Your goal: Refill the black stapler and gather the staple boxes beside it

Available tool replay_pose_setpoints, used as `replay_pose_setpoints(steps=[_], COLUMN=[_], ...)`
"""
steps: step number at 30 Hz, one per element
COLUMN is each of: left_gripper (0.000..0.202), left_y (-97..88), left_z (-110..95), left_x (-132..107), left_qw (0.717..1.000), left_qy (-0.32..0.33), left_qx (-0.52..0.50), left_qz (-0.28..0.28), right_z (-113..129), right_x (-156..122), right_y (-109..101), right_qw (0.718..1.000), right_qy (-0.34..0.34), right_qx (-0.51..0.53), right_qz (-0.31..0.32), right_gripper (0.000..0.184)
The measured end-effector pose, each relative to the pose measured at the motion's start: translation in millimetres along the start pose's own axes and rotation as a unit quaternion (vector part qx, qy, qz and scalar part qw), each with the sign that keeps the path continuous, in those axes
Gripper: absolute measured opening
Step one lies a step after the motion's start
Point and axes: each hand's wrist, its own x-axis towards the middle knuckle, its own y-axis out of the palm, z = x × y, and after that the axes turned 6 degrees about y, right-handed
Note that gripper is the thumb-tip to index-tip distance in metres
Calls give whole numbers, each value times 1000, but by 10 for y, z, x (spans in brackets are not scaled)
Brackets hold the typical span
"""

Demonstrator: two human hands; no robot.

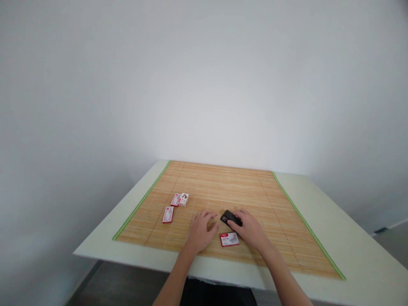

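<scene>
A small black stapler (pixel 230 218) lies on the bamboo mat (pixel 219 187) near the front middle. My right hand (pixel 250 229) rests on it, fingers curled over its near end. A red and white staple box (pixel 229 239) lies flat between my two hands, just under the right thumb. My left hand (pixel 202 229) lies on the mat to the left of the stapler, fingers loosely spread and holding nothing.
Three more small red and white boxes sit at the mat's left: a flat one (pixel 168 214), another (pixel 175 199), and a white one (pixel 183 199) beside it. The mat has green edges and covers a pale table (pixel 350 238) against a white wall.
</scene>
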Motion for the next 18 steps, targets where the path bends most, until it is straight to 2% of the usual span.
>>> replay_pose_setpoints(steps=[4,7,10,13,16,18], left_gripper=[39,57,64,55,43,57], left_y=[29,80,138,170,124,42], left_z=[-162,-310,-397,-391,-304,-215], left_x=[-42,-60,-62,-76,-128,-167], left_qw=[998,995,992,994,991,994], left_qy=[40,71,82,18,-58,-50], left_qx=[2,24,54,99,123,98], left_qz=[40,67,78,48,12,26], right_z=[-228,-317,-361,-387,-404,-410], right_x=[-70,-132,-196,-260,-317,-344], right_y=[80,135,183,208,206,201], right_qw=[993,979,963,952,945,940], right_qy=[46,99,123,123,122,128], right_qx=[96,168,227,272,297,313], right_qz=[-52,-64,-69,-67,-58,-40], right_gripper=[42,52,60,63,61,60])
